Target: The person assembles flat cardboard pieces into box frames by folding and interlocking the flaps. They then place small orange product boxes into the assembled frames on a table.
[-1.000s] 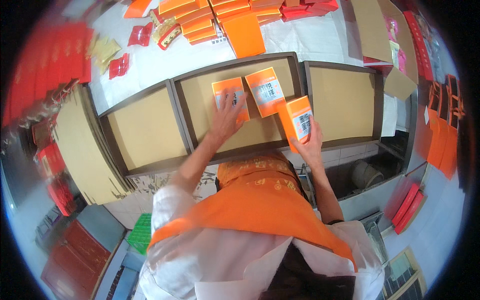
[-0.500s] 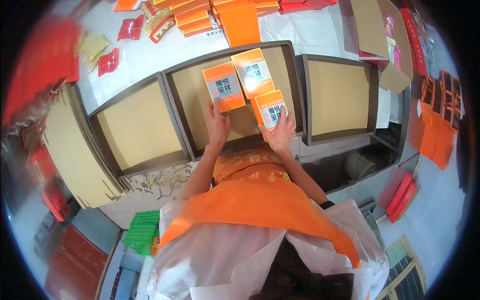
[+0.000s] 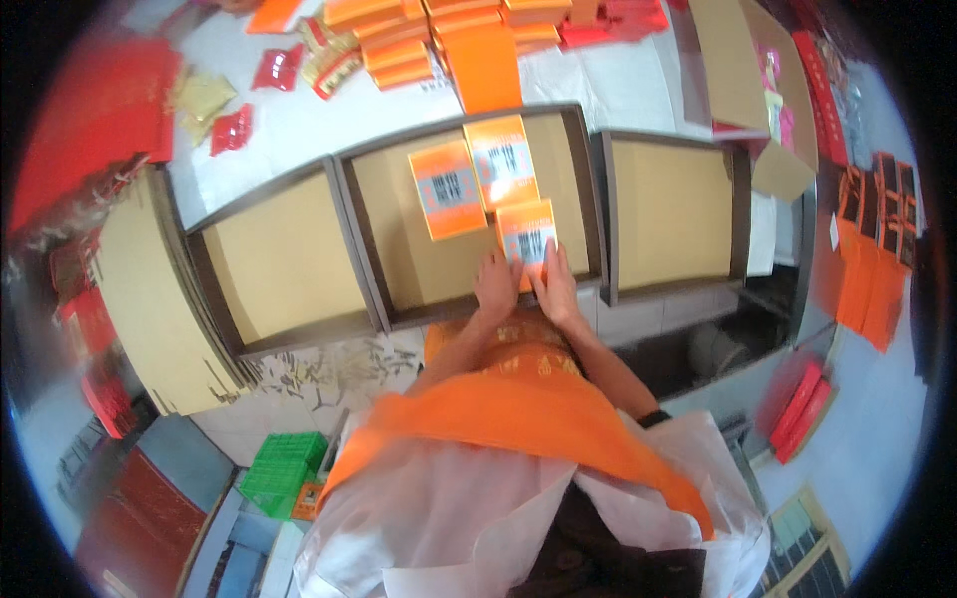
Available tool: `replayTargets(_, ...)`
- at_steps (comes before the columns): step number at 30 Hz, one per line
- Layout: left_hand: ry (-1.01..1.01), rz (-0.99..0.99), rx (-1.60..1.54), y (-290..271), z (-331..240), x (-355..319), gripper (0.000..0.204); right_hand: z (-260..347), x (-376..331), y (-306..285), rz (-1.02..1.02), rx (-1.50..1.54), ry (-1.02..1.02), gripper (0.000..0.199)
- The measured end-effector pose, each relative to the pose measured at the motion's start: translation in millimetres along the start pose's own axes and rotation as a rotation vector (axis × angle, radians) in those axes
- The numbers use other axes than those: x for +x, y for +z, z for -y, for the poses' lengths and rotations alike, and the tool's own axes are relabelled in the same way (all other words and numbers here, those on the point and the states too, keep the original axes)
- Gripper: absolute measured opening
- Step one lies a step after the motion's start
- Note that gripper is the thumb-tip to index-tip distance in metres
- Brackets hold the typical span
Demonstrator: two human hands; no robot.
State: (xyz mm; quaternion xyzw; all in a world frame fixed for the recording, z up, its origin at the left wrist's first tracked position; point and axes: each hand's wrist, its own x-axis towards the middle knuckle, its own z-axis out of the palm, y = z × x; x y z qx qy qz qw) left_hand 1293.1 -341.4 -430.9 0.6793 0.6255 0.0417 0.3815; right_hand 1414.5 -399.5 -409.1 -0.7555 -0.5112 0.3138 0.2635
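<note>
A small orange box with a grey panel (image 3: 526, 234) is between my two hands, at the near side of the middle tray (image 3: 419, 284). My left hand (image 3: 496, 287) presses its fingers to the box's lower left edge. Along its lower right side, my right hand (image 3: 558, 294) has its fingers curled against it. Two similar boxes lie face up farther back in the tray: a left orange box (image 3: 447, 189) and a right orange box (image 3: 501, 164). The picture is slightly smeared, and the hands hide the box's near end.
Flanking the middle one are a left tray (image 3: 279, 264) and a right tray (image 3: 678, 214). Stacks of orange boxes (image 3: 478, 65) stand behind. Small red packets (image 3: 277, 68) lie at the far left, a cardboard carton (image 3: 788, 164) at the right. A green crate (image 3: 284, 468) sits lower left.
My left hand has left the left box and moved right to the near box. That box has shifted slightly nearer and is straighter. The whole view has moved a little.
</note>
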Motion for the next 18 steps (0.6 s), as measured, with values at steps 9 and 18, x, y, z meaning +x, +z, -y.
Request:
replayTargets(9,0.224,0.041,-0.091,-135,-20,38,0.037,81,94,-82,0.005,-0.084,-0.013,0.067)
replayTargets(18,0.257,-0.652,0.221,-336,-111,284,0.092,234,360,-89,-0.37,-0.259,-0.291,0.069)
